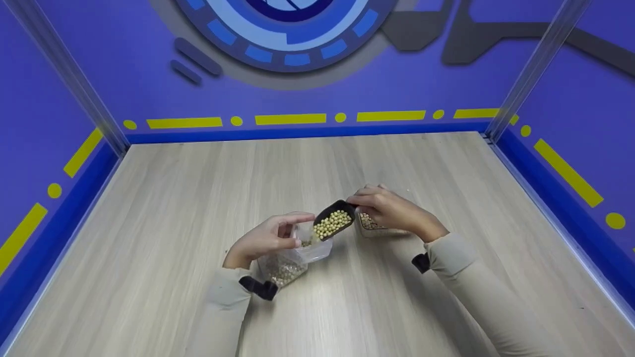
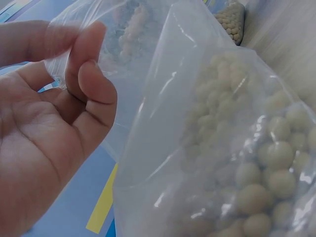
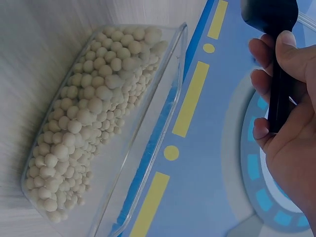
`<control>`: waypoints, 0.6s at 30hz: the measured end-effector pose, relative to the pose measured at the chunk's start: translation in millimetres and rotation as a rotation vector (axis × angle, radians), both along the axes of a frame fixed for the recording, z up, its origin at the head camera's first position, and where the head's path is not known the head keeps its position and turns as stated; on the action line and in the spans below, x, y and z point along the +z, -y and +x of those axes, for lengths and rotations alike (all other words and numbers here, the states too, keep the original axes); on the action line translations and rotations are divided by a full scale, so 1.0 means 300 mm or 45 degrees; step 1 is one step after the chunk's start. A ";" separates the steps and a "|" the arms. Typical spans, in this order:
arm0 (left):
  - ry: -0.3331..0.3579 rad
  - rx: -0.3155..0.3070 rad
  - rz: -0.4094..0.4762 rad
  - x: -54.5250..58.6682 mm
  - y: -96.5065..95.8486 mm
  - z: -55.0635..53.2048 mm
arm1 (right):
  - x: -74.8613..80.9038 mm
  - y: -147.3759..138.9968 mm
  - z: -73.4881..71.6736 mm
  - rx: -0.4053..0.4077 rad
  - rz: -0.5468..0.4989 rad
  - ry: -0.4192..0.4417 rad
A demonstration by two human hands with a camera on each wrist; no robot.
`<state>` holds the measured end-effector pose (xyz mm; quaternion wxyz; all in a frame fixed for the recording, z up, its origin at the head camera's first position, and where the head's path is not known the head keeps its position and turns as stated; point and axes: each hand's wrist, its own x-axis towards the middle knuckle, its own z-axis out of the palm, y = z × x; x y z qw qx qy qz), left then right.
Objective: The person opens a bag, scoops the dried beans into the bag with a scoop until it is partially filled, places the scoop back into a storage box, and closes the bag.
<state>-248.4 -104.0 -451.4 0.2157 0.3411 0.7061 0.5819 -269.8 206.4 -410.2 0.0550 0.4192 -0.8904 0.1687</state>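
Note:
My left hand [image 1: 268, 237] pinches the edge of a clear plastic bag [image 2: 163, 148], thumb against fingers. Soybeans [image 2: 256, 197] fill the lower part of the bag, which rests on the table. In my right hand [image 1: 392, 208] is a black scoop [image 1: 342, 206], fingers wrapped round its handle [image 3: 280, 94]. A load of soybeans [image 1: 331, 224] lies in the scoop, which tilts toward the bag's mouth and overlaps it in the head view. Below the right hand stands a clear rectangular container [image 3: 175, 74] holding more soybeans [image 3: 74, 126], heaped toward one side.
The wood-grain table [image 1: 198, 183] carries the bag and the container. Blue panels [image 1: 124, 74] with yellow markings wall it in at the back and both sides. A black strap [image 1: 259, 287] sits on the left wrist, another black piece [image 1: 421, 263] on the right.

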 end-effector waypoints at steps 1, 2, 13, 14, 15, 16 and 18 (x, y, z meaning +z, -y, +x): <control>0.007 -0.002 0.002 0.000 -0.001 0.000 | 0.001 0.001 0.001 0.001 0.002 -0.008; 0.005 -0.001 0.000 0.001 0.000 0.000 | 0.002 0.001 0.001 0.001 0.006 -0.016; 0.024 -0.017 0.017 0.002 0.001 0.001 | 0.009 0.004 0.004 0.020 0.021 -0.063; 0.026 -0.015 0.017 0.001 0.001 0.001 | 0.010 0.004 0.004 0.022 0.021 -0.064; 0.032 -0.014 0.019 0.001 0.000 0.001 | 0.011 0.004 0.004 0.020 0.020 -0.063; 0.037 -0.013 0.019 0.000 0.000 0.001 | 0.011 0.003 0.004 0.018 0.020 -0.062; 0.038 -0.012 0.021 -0.001 -0.001 0.000 | 0.012 0.003 0.005 0.013 0.023 -0.058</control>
